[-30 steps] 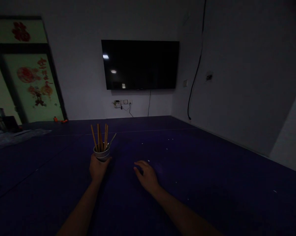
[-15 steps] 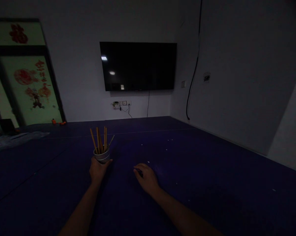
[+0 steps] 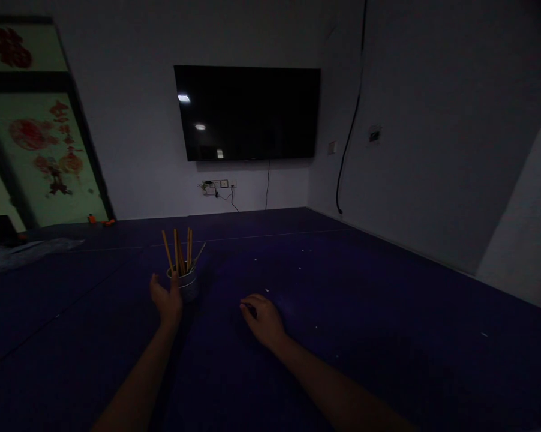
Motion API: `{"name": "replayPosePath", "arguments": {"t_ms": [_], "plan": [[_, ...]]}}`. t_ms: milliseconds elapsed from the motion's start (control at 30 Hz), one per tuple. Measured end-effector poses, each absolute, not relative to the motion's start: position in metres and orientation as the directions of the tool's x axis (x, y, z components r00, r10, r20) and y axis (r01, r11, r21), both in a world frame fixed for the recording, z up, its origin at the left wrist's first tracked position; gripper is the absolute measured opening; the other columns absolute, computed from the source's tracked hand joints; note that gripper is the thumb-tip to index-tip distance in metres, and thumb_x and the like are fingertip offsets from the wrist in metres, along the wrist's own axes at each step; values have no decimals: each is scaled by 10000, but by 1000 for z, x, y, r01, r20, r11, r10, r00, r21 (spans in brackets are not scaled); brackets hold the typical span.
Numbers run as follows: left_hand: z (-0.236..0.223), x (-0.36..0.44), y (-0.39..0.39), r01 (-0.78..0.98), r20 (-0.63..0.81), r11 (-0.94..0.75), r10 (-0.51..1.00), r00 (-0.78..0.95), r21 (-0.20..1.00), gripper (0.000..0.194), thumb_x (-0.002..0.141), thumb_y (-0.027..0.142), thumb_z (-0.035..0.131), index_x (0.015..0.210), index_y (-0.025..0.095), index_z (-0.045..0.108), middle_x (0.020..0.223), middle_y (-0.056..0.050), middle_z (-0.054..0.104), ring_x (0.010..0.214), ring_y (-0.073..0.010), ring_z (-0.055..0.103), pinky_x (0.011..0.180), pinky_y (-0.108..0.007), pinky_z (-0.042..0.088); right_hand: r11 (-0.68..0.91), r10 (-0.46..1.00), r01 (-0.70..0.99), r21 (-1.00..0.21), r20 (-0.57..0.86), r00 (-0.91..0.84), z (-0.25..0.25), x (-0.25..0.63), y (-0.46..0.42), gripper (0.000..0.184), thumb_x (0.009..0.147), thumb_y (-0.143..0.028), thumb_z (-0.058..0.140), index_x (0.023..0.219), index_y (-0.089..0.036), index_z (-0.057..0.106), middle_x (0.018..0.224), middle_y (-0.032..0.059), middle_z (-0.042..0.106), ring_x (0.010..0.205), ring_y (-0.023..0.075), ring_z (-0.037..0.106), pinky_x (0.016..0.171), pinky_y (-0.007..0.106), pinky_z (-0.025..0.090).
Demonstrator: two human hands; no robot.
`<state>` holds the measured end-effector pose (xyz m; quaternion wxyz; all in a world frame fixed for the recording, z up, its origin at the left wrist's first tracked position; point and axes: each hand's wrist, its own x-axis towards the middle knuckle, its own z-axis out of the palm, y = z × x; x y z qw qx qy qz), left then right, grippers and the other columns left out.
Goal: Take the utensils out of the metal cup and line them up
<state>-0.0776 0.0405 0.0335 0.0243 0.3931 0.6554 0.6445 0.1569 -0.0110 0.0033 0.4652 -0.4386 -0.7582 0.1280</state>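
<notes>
A pale cup (image 3: pixel 189 287) stands upright on the dark blue surface (image 3: pixel 225 360). Several thin wooden sticks like chopsticks (image 3: pixel 179 252) rise out of it, along with a slim greyish piece (image 3: pixel 200 253) leaning right. My left hand (image 3: pixel 167 300) is open at the cup's near left side, thumb up by the rim and fingers spread away from it; whether the thumb touches the cup I cannot tell. To the right, my right hand (image 3: pixel 264 321) rests low over the surface, thumb and forefinger curled together at the tips. Anything between those tips is too dark to make out.
Small white scraps (image 3: pixel 267 290) dot the surface. Clear plastic sheeting (image 3: pixel 32 255) lies at far left, with orange objects (image 3: pixel 108 222) by the door. A television (image 3: pixel 250 114) hangs on the back wall above sockets (image 3: pixel 223 183); a black cable (image 3: pixel 349 147) runs down near the corner.
My left hand has let go of the cup and opened, shifting to its left. The cup stays standing. My right hand keeps its pinched shape. The view has turned slightly.
</notes>
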Motion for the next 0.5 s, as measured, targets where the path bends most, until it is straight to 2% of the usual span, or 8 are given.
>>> {"name": "replayPosePath", "arguments": {"t_ms": [67,167,300,500], "plan": [[51,-82,46,395,454,-224,434,-778,891,631,815,536,422,1277,111,358,1338,-170,416,1262,-250,366,1056,-381,274,574,792,548,-609,584,-181,3,156,-11,230,865,-272,467,932,-200,674,911,45,672,844,164,615,776,290,460],[85,-87,54,292,380,-262,408,-830,920,661,742,547,539,1231,120,416,1231,-141,519,1163,-249,475,1000,-382,352,560,803,554,-616,569,-179,3,155,-11,231,866,-265,468,937,-193,676,910,47,672,848,155,612,785,273,449],[118,-88,60,281,348,-206,533,-771,937,809,633,521,674,1258,92,393,1113,-151,599,1045,-270,565,907,-416,437,535,819,569,-625,549,-167,4,154,-12,229,866,-258,465,917,-203,681,905,38,672,830,148,612,768,259,441],[112,-84,73,458,368,-46,670,-645,888,993,542,484,751,1329,115,272,1213,-223,538,1117,-340,520,898,-463,444,510,836,595,-621,520,-174,6,153,-15,214,859,-251,477,916,-205,677,871,27,671,794,142,609,728,248,426]]}}
